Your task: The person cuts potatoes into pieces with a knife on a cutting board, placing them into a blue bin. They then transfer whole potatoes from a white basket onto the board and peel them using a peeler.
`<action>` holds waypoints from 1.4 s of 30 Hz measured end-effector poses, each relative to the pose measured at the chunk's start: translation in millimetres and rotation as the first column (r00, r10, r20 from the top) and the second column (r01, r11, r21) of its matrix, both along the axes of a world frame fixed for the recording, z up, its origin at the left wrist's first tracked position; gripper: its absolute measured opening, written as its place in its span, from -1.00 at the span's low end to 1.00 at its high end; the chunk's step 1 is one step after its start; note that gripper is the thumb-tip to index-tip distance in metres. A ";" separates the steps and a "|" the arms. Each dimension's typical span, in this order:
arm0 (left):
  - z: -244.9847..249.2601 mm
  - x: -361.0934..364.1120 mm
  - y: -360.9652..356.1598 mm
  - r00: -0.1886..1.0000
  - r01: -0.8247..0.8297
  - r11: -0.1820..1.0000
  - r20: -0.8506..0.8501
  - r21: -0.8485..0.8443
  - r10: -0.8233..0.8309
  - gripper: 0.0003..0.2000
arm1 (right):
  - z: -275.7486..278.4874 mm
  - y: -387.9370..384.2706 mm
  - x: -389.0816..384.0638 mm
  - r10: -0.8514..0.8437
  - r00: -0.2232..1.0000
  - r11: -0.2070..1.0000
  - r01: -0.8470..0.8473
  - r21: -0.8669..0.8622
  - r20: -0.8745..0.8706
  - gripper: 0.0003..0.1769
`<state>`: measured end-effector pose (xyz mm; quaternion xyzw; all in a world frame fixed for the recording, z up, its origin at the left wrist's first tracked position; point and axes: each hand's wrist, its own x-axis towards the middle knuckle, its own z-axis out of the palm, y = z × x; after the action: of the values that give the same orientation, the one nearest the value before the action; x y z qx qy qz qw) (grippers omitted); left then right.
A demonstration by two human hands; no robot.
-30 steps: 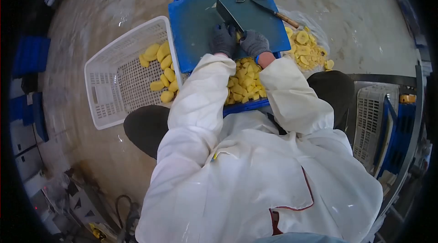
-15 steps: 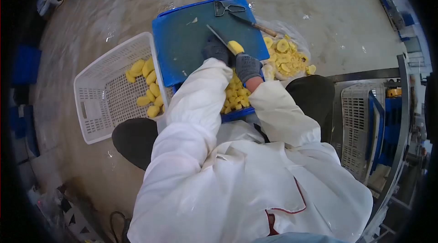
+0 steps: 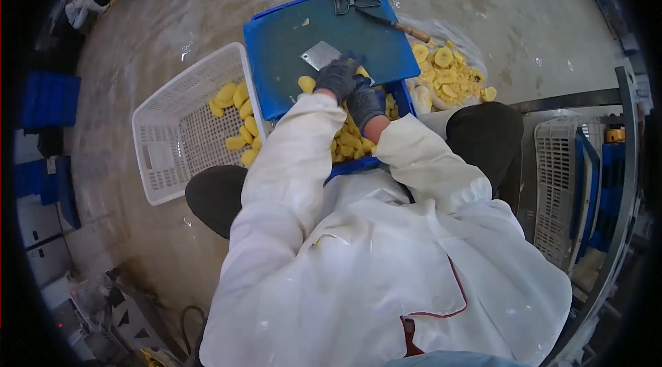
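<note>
Atop the blue board [image 3: 286,39], left hand [image 3: 336,78] tight around cleaver [image 3: 320,54]

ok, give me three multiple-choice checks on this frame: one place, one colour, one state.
1. Where is the white basket?
A. left of the board
B. on top of the board
C. right of the board
2. What colour is the cutting board?
A. green
B. blue
C. red
3. How is the cleaver?
A. lying in the basket
B. lying on the floor
C. gripped in the left hand

Answers:
1 A: it sits off the board's left edge, with peeled yellow pieces in it.
2 B: its bare top is blue.
3 C: the blade sticks out from the gloved left hand, over the board.
</note>
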<state>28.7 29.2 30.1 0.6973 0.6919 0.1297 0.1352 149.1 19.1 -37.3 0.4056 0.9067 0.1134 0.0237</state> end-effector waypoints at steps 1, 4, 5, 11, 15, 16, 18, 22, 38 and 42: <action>-5.8 1.0 13.3 0.999 0.029 0.990 -0.038 -0.141 -0.035 -0.57 | 28.8 -8.2 -0.5 0.040 0.991 0.989 -0.058 0.140 0.126 -0.54; -16.2 6.7 39.3 0.994 -0.015 0.987 -0.113 -0.160 -0.004 -0.57 | 30.0 -27.6 -7.6 -0.105 0.926 0.987 0.051 -0.154 -0.363 -0.54; -40.0 9.5 47.1 0.990 -0.013 1.000 -0.142 -0.017 0.011 -0.59 | 28.0 -32.4 -7.5 -0.180 0.849 0.965 0.055 -0.256 -0.497 -0.54; -6.8 -32.4 45.5 1.000 -0.021 0.987 -0.025 -0.158 0.017 -0.60 | 114.9 -26.7 79.0 -0.039 0.999 0.924 0.027 -0.382 -0.023 -0.64; -17.7 -61.7 31.1 0.992 -0.074 0.992 0.099 -0.099 0.084 -0.57 | 154.2 -14.1 137.6 -0.152 0.977 0.866 0.059 -0.497 -0.150 -0.68; -16.2 -58.5 25.7 0.986 -0.099 0.991 0.125 -0.094 0.110 -0.55 | 154.2 -11.6 141.1 -0.241 0.952 0.841 0.110 -0.529 -0.186 -0.68; -14.0 -48.3 11.4 0.971 -0.142 0.986 0.178 -0.091 0.156 -0.52 | 153.5 -7.4 139.2 -0.350 0.901 0.816 0.159 -0.555 -0.256 -0.68; -35.3 -56.5 -1.8 0.962 -0.229 0.973 0.153 -0.010 0.227 -0.44 | 146.8 16.7 95.4 -0.394 0.845 0.792 0.114 -0.600 -0.360 -0.67; -37.6 -49.6 -16.4 0.929 -0.348 0.934 0.168 0.082 0.331 -0.56 | 85.3 16.0 40.5 -0.358 0.875 0.820 0.127 -0.558 -0.326 -0.71; -32.9 -53.0 -17.8 0.930 -0.317 0.946 0.220 0.072 0.295 -0.60 | 94.8 16.8 46.6 -0.299 0.875 0.857 0.069 -0.511 -0.382 -0.73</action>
<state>-24.3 11.4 -2.8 0.5698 0.7665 0.2575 0.1468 195.7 36.0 57.6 0.4889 0.8420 -0.2154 -0.0745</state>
